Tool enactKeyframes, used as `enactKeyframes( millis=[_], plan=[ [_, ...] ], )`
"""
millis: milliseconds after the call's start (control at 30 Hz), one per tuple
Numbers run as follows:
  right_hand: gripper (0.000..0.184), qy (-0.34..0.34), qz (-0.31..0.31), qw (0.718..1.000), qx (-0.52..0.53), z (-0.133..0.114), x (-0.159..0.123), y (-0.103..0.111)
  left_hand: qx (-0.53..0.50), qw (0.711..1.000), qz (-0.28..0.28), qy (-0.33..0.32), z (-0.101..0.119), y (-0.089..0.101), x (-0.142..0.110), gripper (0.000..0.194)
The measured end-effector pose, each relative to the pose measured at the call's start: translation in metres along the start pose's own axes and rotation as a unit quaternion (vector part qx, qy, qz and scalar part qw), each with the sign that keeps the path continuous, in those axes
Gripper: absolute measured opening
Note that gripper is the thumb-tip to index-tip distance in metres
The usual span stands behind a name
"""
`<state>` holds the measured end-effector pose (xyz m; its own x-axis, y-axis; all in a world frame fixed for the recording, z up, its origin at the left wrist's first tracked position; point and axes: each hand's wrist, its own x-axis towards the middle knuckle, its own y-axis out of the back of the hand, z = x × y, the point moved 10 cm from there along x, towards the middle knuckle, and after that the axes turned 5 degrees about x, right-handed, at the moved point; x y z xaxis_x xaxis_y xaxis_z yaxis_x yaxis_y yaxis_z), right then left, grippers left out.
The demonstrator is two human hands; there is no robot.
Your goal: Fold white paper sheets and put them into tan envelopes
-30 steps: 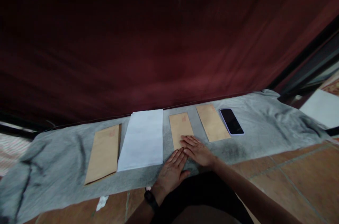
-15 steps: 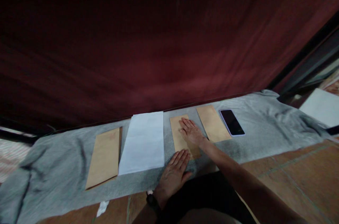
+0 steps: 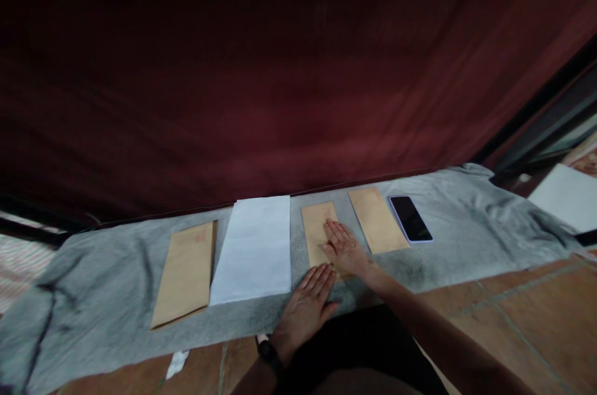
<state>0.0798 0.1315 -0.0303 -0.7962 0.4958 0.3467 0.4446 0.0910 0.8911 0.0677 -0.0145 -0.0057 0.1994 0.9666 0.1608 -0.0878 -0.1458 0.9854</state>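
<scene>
A brown paper envelope (image 3: pixel 316 227) lies flat on the grey cloth in front of me. My right hand (image 3: pixel 346 250) rests palm down on its right side, fingers stretched out. At its near end, my left hand (image 3: pixel 308 298) lies flat with the fingertips on the paper and the thumb spread to the right; a dark band circles that wrist. Left of this envelope is a stack of white paper sheets (image 3: pixel 254 252). Another brown envelope (image 3: pixel 377 218) lies just to the right of my right hand.
A thicker brown envelope stack (image 3: pixel 184 274) lies left of the white sheets. A phone in a pale purple case (image 3: pixel 411 219) is at the right. Grey cloth (image 3: pixel 107 295) covers the long surface, with a dark red curtain (image 3: pixel 280 102) behind. A white scrap (image 3: pixel 177 364) is on the tiled floor.
My right hand has slid a little down and to the right along the envelope, toward me. The left hand has stayed at the near end. The view has shifted slightly.
</scene>
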Motion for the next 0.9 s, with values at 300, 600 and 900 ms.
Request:
enactKeyframes(
  millis=[300,600,900],
  plan=[
    [0.058,-0.067,0.001,0.998,0.0,0.002,0.0,0.005,0.008,1.0,0.001,-0.01,0.001,-0.001,0.0,0.061],
    [0.058,-0.02,-0.022,1.0,0.0,-0.009,-0.045,0.018,0.034,0.999,0.03,0.001,0.0,-0.002,-0.005,0.059],
    [0.059,-0.002,-0.028,0.999,0.03,-0.017,-0.07,0.04,-0.007,0.993,0.05,0.102,-0.008,-0.001,0.02,0.046]
  ],
)
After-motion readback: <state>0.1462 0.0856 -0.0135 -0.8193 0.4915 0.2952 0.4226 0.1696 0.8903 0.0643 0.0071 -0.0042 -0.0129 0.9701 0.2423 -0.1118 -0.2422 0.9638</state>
